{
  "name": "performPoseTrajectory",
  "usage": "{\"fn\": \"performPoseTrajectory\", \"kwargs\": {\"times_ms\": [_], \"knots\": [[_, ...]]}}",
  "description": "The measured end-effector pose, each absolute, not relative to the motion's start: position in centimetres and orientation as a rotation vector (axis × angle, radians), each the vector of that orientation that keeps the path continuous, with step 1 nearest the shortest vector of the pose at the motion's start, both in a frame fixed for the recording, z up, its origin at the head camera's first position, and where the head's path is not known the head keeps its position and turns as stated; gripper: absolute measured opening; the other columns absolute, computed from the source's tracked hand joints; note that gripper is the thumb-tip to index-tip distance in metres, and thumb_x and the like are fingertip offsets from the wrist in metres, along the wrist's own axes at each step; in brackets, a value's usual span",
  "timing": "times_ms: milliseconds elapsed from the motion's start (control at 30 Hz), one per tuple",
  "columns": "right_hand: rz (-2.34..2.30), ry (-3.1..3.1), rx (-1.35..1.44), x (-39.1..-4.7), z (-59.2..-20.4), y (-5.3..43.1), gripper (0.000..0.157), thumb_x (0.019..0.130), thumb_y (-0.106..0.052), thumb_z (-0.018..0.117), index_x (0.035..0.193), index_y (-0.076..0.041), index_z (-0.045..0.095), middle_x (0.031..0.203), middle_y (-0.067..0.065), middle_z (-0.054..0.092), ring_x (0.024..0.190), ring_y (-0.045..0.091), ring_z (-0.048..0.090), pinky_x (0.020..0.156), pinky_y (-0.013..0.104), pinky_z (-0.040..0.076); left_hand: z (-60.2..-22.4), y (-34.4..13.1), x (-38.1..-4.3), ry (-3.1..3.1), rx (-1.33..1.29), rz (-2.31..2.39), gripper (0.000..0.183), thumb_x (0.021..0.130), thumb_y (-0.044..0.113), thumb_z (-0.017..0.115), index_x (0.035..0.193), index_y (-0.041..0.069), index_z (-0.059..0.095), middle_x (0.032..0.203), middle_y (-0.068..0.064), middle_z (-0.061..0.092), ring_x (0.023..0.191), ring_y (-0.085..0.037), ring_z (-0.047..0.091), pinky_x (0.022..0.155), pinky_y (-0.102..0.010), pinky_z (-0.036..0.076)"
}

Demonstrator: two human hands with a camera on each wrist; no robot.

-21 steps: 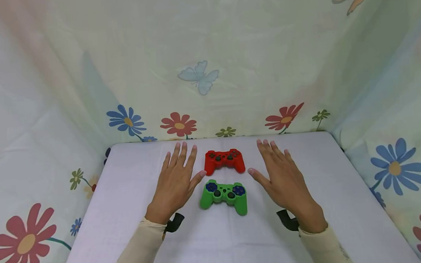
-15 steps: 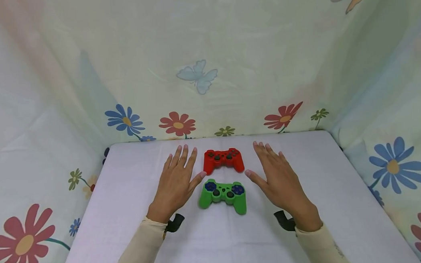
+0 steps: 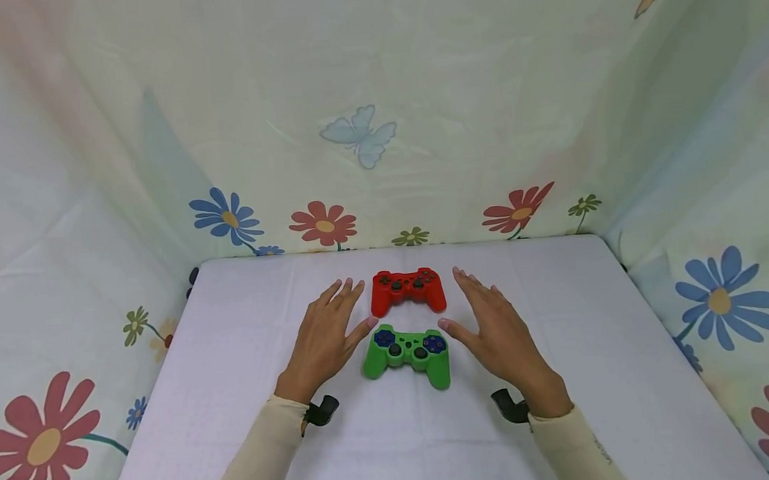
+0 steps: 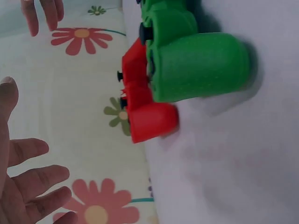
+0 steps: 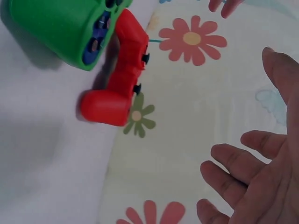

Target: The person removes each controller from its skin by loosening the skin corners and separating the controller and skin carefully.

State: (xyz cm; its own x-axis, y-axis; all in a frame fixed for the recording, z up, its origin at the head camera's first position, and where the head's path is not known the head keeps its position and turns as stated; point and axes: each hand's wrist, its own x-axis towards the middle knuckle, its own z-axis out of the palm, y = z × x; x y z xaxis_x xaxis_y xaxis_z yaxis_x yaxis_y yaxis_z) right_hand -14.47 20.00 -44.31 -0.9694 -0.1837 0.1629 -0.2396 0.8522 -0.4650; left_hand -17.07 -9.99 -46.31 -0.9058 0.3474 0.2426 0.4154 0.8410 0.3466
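Observation:
A red game controller (image 3: 407, 290) lies on the white-covered table, and a green game controller (image 3: 407, 356) with dark blue button pads lies nearer the person, slightly turned. My left hand (image 3: 324, 337) hovers to the left of both, fingers spread and pointing forward, its thumb tip between the two controllers in the head view. On the other side my right hand (image 3: 501, 330) is held much the same way, its thumb toward the green controller. Neither hand holds anything. Both wrist views show relaxed fingers apart from the green controller (image 4: 201, 67) and the red controller (image 5: 112, 105).
A floral curtain (image 3: 360, 65) rises behind the far edge of the table (image 3: 637, 371) and hangs along both sides. Each wrist wears a black camera mount, the left mount (image 3: 322, 410) and the right mount (image 3: 510, 407).
My right hand has moved left, closer to the controllers. The left hand has shifted slightly to the right, and its fingers are a little more bent. Both controllers stay in place.

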Motion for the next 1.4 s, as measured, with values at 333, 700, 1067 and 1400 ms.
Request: {"fn": "performPoseTrajectory", "kwargs": {"times_ms": [333,700,1067,1400], "knots": [[0.928,-2.984,0.254,-14.9,-46.9,19.9,0.094,0.099,-0.043,0.076,0.171,-0.034,0.017,0.173,0.012,0.035,0.155,0.052,0.033,0.120,0.073,0.031,-49.2,-9.9,-17.4,-2.830,-0.554,-0.879,0.066,0.103,0.046,0.068,0.160,0.021,0.049,0.161,-0.007,0.055,0.149,-0.032,0.049,0.120,-0.058,0.042],[1.029,-3.009,0.262,-15.1,-49.1,19.6,0.091,0.098,-0.043,0.076,0.171,-0.028,0.023,0.170,0.014,0.040,0.154,0.044,0.040,0.119,0.068,0.038,-51.9,-9.5,-17.4,-2.834,-0.535,-1.141,0.066,0.099,0.041,0.075,0.159,0.027,0.051,0.152,-0.004,0.062,0.141,-0.026,0.055,0.117,-0.053,0.047],[1.114,-3.031,0.255,-15.2,-50.3,19.8,0.089,0.096,-0.041,0.080,0.168,-0.026,0.031,0.166,0.016,0.046,0.153,0.045,0.043,0.117,0.067,0.041,-53.6,-9.0,-17.6,-2.775,-0.511,-1.340,0.064,0.094,0.034,0.081,0.154,0.030,0.057,0.149,-0.005,0.065,0.125,-0.032,0.061,0.107,-0.055,0.049],[1.246,-3.004,0.306,-15.1,-52.0,20.1,0.090,0.091,-0.036,0.085,0.166,-0.024,0.036,0.164,0.014,0.049,0.156,0.042,0.039,0.121,0.066,0.036,-55.2,-8.9,-17.9,-2.779,-0.524,-1.444,0.063,0.092,0.030,0.084,0.151,0.031,0.060,0.153,0.005,0.062,0.127,-0.025,0.061,0.107,-0.046,0.054]]}}
